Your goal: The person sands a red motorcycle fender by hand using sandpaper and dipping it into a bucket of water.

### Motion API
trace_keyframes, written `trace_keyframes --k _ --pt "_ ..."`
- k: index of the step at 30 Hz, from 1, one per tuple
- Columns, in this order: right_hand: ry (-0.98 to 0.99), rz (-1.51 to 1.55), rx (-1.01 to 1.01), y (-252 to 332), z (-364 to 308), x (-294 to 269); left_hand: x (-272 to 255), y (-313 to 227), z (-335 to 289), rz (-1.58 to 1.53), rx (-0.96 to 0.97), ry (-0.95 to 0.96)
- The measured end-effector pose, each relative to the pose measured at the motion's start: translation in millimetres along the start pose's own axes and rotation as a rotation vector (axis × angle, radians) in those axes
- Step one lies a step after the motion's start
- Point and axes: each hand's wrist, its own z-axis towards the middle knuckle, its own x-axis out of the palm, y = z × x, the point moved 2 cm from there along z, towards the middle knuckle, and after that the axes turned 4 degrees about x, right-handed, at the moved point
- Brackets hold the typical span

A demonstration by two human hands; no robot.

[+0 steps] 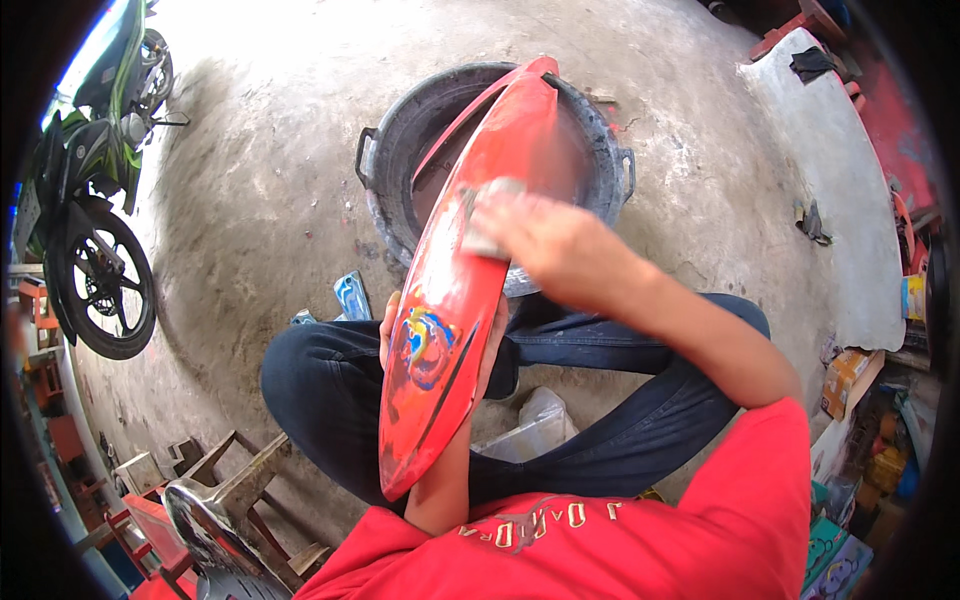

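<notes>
A long, glossy red motorcycle body panel [455, 290] slants up from my lap over a round black tub [385, 135]. Its lower part has a worn patch showing rings of blue, yellow and white, plus dark scuffs. My left hand [493, 345] grips the panel from beneath, fingers showing along both edges. My right hand [545, 235], smeared by motion, presses a pale grey pad [480, 240] on the panel's middle; whether it is folded sandpaper or cloth I cannot tell. The panel's far end reaches across the tub to the far rim. The panel hides part of the tub's inside.
A green and black motorcycle [100, 260] stands at the left. Near my left knee lies a blue-and-white patterned packet [352, 296]; clear plastic [535, 425] lies between my legs. A worn chair [225, 510] is at lower left. A large grey panel [835, 190] and boxes line the right.
</notes>
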Motion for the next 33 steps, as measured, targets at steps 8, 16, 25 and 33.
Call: trace_keyframes --k 8,16,25,33 --pt "-0.031 0.060 -0.050 2 2 1 -12 -8 -3 0.267 0.084 -0.044" --pt "-0.050 -0.028 -0.043 5 1 2 3 0 1 0.286 0.098 -0.136" --pt "-0.092 -0.017 -0.031 13 10 -2 -14 -3 -4 1.386 0.396 0.027" --pt "0.000 0.055 0.010 -1 -3 1 -6 1 0 0.133 -0.002 0.158"
